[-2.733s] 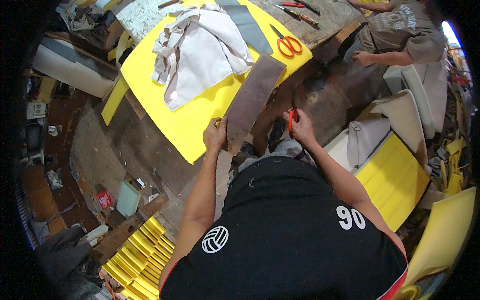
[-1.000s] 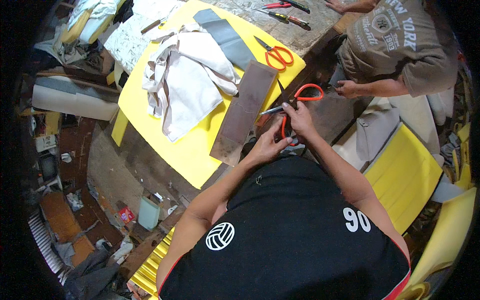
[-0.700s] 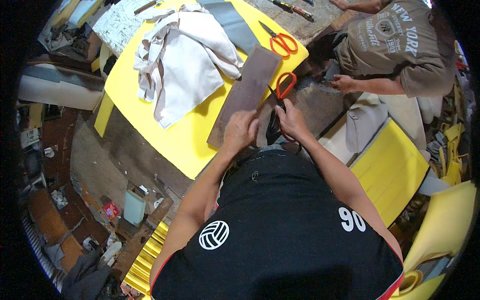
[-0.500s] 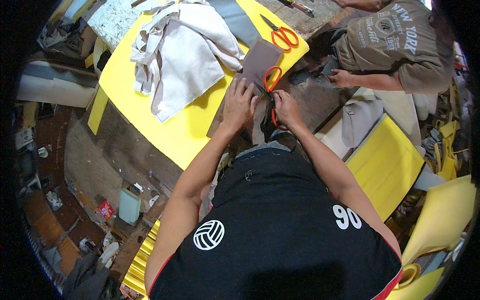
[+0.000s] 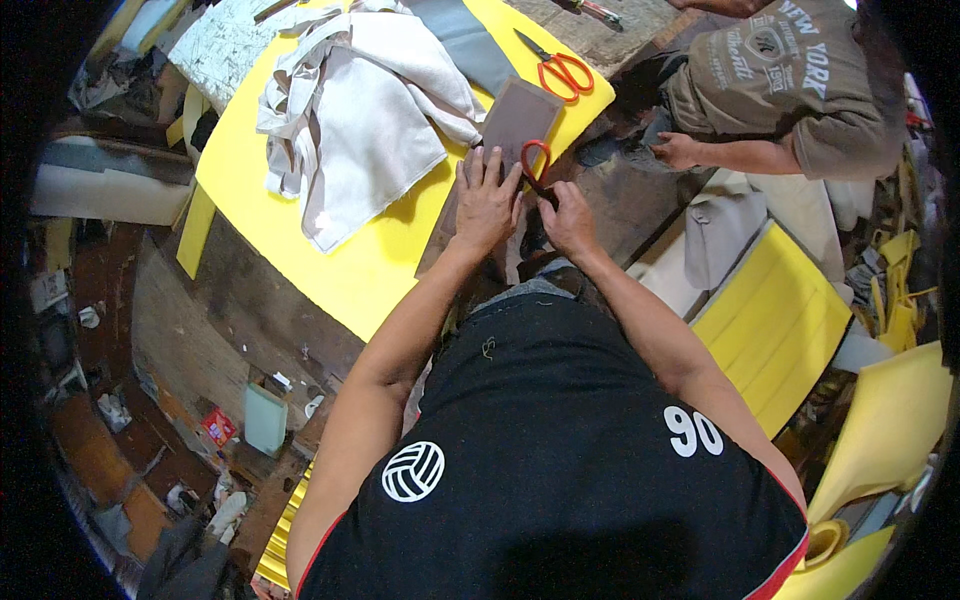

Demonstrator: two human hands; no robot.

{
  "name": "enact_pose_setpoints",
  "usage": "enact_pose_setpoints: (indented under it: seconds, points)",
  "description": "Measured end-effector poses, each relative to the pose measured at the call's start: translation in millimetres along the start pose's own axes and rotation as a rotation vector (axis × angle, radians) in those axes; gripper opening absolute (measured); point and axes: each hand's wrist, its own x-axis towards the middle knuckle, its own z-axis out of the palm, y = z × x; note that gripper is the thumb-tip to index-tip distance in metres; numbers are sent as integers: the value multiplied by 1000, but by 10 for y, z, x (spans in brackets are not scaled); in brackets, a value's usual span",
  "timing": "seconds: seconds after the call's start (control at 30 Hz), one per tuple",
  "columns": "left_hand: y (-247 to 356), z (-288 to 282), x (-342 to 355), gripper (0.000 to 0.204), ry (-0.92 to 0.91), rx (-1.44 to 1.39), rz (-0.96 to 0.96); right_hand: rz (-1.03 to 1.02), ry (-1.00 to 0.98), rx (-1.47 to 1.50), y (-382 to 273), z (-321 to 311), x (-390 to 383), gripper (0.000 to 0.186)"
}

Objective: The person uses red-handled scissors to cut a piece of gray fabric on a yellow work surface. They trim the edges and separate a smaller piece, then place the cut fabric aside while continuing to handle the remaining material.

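Cluttered workshop, with a yellow sheet (image 5: 300, 275) partly over a counter (image 5: 640, 28). Head view: brown strip (image 5: 527, 108) along the sheet's right edge, beneath a left hand (image 5: 487, 208) laid flat, fingers slightly apart; right hand (image 5: 571, 217) closed around red-handled scissors (image 5: 525, 163) just right of it, blades mostly hidden. Best to press the strip flat, fingertips clear of the scissors, wrist steady.

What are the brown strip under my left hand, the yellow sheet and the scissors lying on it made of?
Brown strip: perhaps leather or vinyl, given its smooth, dull face. Yellow sheet: probably foam, matte and evenly coloured. Scissors: likely dark steel blades; smooth orange-red handles, possibly plastic-coated.
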Motion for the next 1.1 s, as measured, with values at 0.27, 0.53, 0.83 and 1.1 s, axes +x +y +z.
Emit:
enact_pose_setpoints:
  seconds: [0.27, 0.53, 0.83, 1.1]
  points:
    - [66, 29, -73, 50, -52, 13, -20, -4, -121, -61, -65, -41, -98, 21]
    - [-102, -5, 269, 50, -95, 87, 8, -16, -81, -68, -56, 9, 287, 17]
    - [-28, -3, 110, 56, -210, 157, 123, -76, -74, -120, -11, 35, 47, 20]
    - [-156, -79, 252, 60, -223, 130, 157, -17, 17, -63, 29, 103, 69, 23]
